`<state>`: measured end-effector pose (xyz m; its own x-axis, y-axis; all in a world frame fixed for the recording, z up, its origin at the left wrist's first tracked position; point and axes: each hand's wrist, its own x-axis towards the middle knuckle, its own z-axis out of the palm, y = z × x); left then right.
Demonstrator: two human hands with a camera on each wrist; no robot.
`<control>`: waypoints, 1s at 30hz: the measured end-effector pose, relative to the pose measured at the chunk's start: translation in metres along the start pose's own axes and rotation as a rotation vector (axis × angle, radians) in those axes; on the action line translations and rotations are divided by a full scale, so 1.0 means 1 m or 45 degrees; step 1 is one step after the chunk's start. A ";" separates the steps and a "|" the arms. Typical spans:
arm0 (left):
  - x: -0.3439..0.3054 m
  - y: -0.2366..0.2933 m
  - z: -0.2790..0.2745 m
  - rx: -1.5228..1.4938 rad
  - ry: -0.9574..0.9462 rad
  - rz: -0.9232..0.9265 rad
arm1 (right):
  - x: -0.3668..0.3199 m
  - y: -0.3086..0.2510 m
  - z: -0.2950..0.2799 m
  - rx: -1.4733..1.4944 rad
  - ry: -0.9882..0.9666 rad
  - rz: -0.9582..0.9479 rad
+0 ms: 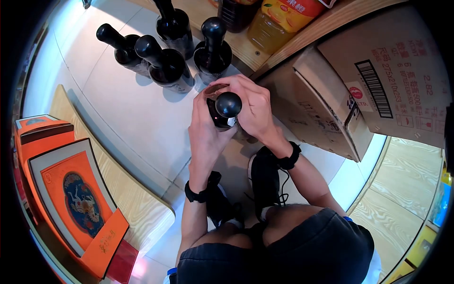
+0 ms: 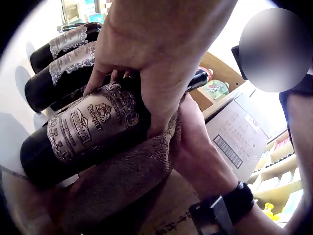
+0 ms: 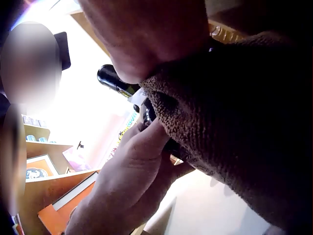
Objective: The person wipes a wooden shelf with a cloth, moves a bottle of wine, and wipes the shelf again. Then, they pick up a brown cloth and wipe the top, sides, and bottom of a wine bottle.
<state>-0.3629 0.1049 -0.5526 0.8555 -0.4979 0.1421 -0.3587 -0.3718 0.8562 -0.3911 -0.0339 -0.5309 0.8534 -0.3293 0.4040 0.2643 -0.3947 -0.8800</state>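
A dark bottle [image 1: 228,105] with a round black cap stands between both hands in the head view. My left hand [image 1: 205,125] grips its left side, fingers curled round the shoulder; in the left wrist view the bottle's metallic embossed label [image 2: 93,122] shows below that hand [image 2: 151,54]. My right hand [image 1: 253,106] holds a brown cloth [image 1: 218,89] against the bottle's other side. The cloth [image 3: 215,112] hangs along the bottle and hides much of it in the right wrist view.
Several similar dark bottles [image 1: 172,71] stand on the tiled floor beyond the hands. Cardboard boxes [image 1: 326,104] are at the right, drink bottles [image 1: 272,28] on a wooden shelf at the top. Orange boxes [image 1: 78,199] stand on a wooden board [image 1: 142,208] at the left.
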 end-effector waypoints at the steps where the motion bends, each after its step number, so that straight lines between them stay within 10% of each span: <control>1: 0.000 -0.002 0.000 0.003 0.007 0.026 | -0.002 0.000 0.001 -0.002 -0.002 0.002; 30: -0.001 0.004 -0.002 -0.075 0.027 -0.003 | -0.044 -0.005 -0.015 -0.658 0.024 -0.245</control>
<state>-0.3645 0.1056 -0.5488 0.8642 -0.4803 0.1501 -0.3347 -0.3260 0.8841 -0.4364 -0.0300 -0.5406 0.8020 -0.2231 0.5541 0.1558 -0.8174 -0.5546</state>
